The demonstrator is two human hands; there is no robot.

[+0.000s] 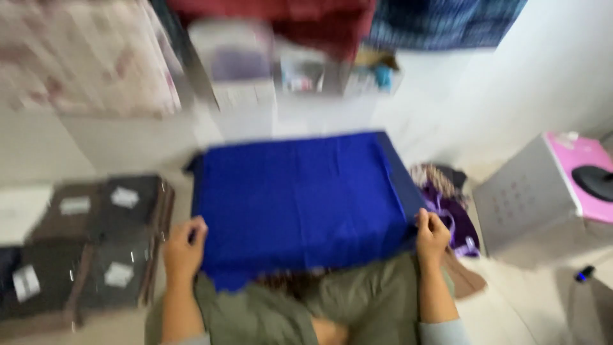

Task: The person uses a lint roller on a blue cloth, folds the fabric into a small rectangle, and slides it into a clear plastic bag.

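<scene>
The picture is blurred by motion, so fine detail is hard to read. A bright blue cloth (297, 198) lies spread flat on the pale floor (128, 144) in front of the seated person, its near edge reaching the lap, which is covered by olive-green trousers (357, 300). The left hand (185, 246) rests on the near left corner of the cloth with its grip narrow, fingers curled over the edge of the fabric. The right hand (432, 233) is at the near right corner, its grip closed on the cloth's folded border, pinching it. Both hands touch the cloth at opposite sides, well apart from each other. To the left of the cloth sit stacked dark packets (96, 243) in clear wrapping, each bearing a small white label. Just beside the right hand, on the floor, lies a heap of purple fabric (453, 217) with a patterned piece behind it. Farther right stands a grey box (530, 191) with a pink top. Beyond the cloth, some small boxes (300, 67) stand below hanging red and dark blue textiles, too blurred to tell apart.
</scene>
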